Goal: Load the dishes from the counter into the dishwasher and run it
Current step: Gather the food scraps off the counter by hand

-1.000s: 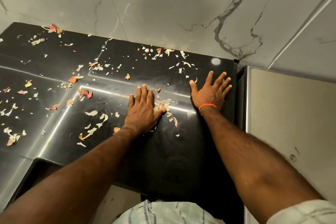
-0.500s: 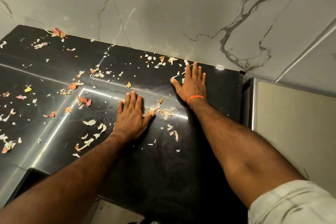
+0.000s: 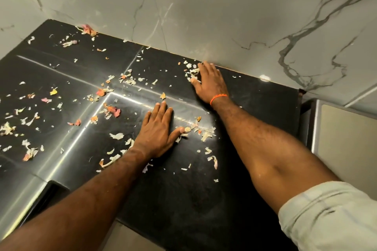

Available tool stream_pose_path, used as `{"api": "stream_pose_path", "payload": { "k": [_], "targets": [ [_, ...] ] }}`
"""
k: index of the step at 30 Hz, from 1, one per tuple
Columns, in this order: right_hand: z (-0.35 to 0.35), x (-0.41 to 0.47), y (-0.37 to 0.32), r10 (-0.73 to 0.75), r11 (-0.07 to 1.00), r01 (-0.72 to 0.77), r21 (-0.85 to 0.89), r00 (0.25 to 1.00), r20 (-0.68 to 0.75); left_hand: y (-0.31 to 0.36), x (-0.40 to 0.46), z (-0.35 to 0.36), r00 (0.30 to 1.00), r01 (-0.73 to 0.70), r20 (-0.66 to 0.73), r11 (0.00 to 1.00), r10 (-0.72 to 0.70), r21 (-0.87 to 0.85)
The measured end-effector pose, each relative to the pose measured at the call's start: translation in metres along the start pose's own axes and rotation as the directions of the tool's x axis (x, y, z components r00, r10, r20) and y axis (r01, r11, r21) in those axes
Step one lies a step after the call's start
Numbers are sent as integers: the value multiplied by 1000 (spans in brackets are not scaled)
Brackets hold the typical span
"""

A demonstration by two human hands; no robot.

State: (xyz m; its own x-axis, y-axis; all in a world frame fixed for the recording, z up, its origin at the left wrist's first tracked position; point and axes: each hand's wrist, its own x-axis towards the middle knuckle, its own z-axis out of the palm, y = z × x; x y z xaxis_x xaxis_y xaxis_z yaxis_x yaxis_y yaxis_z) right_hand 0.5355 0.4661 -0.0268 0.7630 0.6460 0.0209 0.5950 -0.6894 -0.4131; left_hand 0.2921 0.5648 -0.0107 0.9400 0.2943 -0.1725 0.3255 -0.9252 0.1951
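In the head view, both hands lay flat on the black table [image 3: 204, 199] with fingers straight and holding nothing: the left hand [image 3: 158, 131] pressed palm-down nearer the person, its thumb spread toward a small heap of peel scraps [image 3: 199, 128] just to its right, and the right hand [image 3: 210, 83], with an orange band [image 3: 217, 98] at the wrist, reached farther out to the marble wall [image 3: 204, 16], its fingertips touching another cluster of scraps. The step looked like sweeping litter together, not loading; done well, the right hand would drag along the wall edge toward the left hand with fingers closed tight, so thin flakes could not slip between them, and the left hand would serve as a stop. More scraps [image 3: 110, 110] lay scattered well to the left of both hands. No dishes and no dishwasher showed anywhere in view. The pale steel-edged panel [image 3: 346, 138] right of the right arm could not be identified, and the table's near edge was cut off.
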Motion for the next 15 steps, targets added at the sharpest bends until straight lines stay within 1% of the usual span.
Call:
{"api": "stream_pose_path", "payload": {
  "k": [2,5,7,9,10,11,13,14,15],
  "targets": [
    [-3,11,1,-3,997,8,-71,997,79,-3,-3,1,1000,-4,-12,1000,3,-14],
    [5,5,-13,-116,975,142,-174,982,149,-9,-8,2,1000,8,-27,1000,-9,-25],
    [10,-9,-22,-224,961,249,-117,954,197,-9,-10,3,999,18,-27,1000,-18,-23],
    [11,-24,-27,-307,951,307,37,925,222,-9,-11,4,999,23,-22,999,-24,-23],
    [7,-29,-26,-310,950,296,100,931,194,-8,-11,5,1000,21,-21,999,-22,-27],
    [2,-32,-20,-287,955,272,122,950,127,-6,-10,5,1000,15,-22,999,-16,-32],
    [-12,-32,2,-185,982,188,28,980,-77,0,-6,6,1000,-8,-28,999,7,-44],
    [-20,-32,18,-111,994,107,-36,982,-151,3,-4,6,999,-20,-33,999,18,-51],
    [-27,-34,35,-30,996,14,-90,985,-172,7,-3,6,999,-28,-37,998,26,-59]
  ]
}}
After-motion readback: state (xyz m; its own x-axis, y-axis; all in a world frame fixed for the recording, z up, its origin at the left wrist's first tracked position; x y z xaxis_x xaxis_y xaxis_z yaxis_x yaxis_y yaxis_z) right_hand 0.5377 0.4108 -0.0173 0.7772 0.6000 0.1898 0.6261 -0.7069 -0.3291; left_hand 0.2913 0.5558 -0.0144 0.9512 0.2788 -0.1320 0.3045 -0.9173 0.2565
